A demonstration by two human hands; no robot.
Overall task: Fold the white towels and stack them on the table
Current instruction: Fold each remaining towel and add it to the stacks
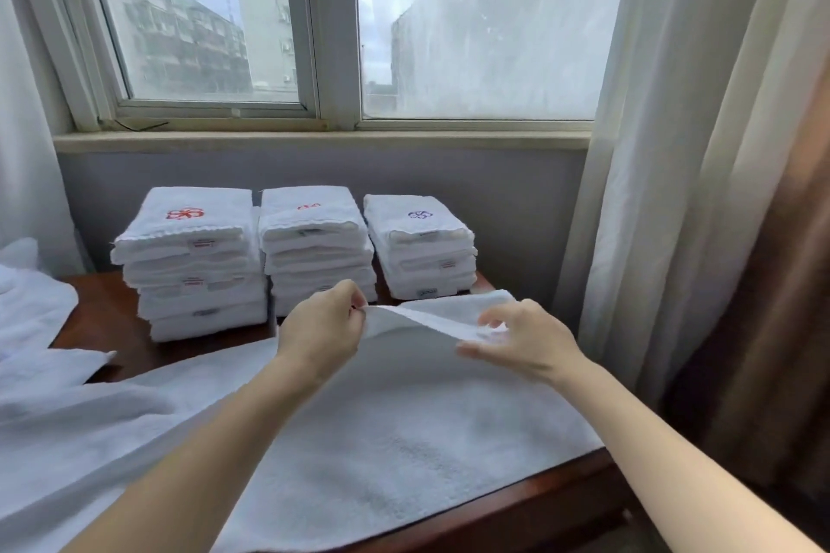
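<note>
Pinching towel (381, 418) edge with left hand (321, 330), right hand (523, 341) grip unclear; risks skewed fold, or bumping stacks (314, 247) just beyond knuckles.

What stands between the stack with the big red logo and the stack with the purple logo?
A third stack of folded white towels, seen in the head view, between the red-logo stack and the purple-logo stack.

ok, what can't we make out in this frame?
Head view, right hand: fingers motion-blurred, grip on the towel unclear.
Head view, stack labels: too small to read.
Head view, middle stack: base partly hidden behind left hand.
Head view, loose towels: cut off by left edge.
</note>
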